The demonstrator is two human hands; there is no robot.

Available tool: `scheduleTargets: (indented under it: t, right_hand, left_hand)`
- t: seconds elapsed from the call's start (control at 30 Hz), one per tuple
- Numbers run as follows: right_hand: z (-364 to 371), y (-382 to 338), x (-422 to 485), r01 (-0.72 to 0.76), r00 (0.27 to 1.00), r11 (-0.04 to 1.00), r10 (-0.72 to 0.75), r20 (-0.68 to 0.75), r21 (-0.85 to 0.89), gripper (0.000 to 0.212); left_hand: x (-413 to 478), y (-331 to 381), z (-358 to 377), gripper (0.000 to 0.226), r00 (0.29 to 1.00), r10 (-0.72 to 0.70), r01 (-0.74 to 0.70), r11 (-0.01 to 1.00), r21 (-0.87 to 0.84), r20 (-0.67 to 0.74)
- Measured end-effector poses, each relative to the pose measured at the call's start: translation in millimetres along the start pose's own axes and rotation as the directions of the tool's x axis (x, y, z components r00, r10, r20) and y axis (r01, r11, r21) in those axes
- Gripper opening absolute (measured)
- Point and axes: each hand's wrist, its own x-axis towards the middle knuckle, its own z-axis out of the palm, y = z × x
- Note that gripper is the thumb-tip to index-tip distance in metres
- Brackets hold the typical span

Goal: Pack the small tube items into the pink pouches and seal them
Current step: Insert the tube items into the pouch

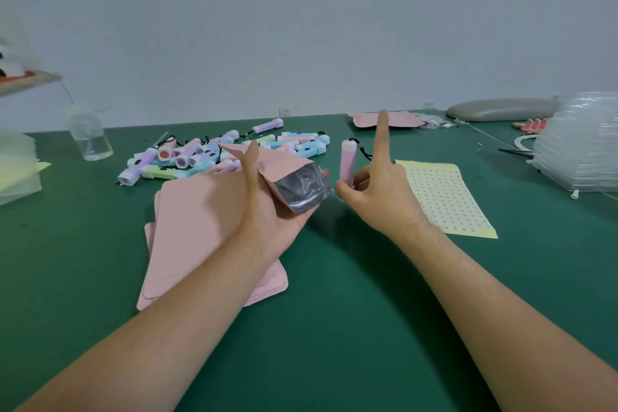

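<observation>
Your left hand grips the pink pouch, mouth open toward the pink tube that your right hand pinches upright just beside it; if that mouth sags, or the tube's black cord catches the lip, the tube may jam or drop onto the table. The pouch's silver inside shows nothing in it, though its depth is hidden.
</observation>
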Motion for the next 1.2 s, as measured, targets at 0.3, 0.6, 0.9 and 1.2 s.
scheduleTargets:
  t: [0.3,0.6,0.9,1.2]
  right_hand:
    - [7.1,-0.4,3.7,-0.077,0.994,0.990,0.085,-0.063,0.114,0.016]
    - [4.6,-3.0,3.8,-0.122,0.993,0.988,0.120,0.020,0.100,0.015]
    - [3.0,-14.6,-1.4,0.059,0.975,0.994,-0.039,-0.217,0.089,0.024]
    - [4.5,-56.1,-22.4,0.575,0.806,0.785,-0.494,-0.326,0.232,0.007]
  left_hand:
    - [0.1,1.3,0.6,0.090,0.997,0.072,-0.073,0.997,-0.035,-0.017]
    - [-3.7,2.6,2.9,0.091,0.996,0.090,-0.091,0.993,-0.079,-0.020]
    - [-5.7,4.1,3.2,0.093,0.987,0.155,-0.158,0.984,-0.085,-0.046]
    - [-4.1,3.5,2.2,0.089,0.990,0.138,-0.138,0.990,0.001,0.004]
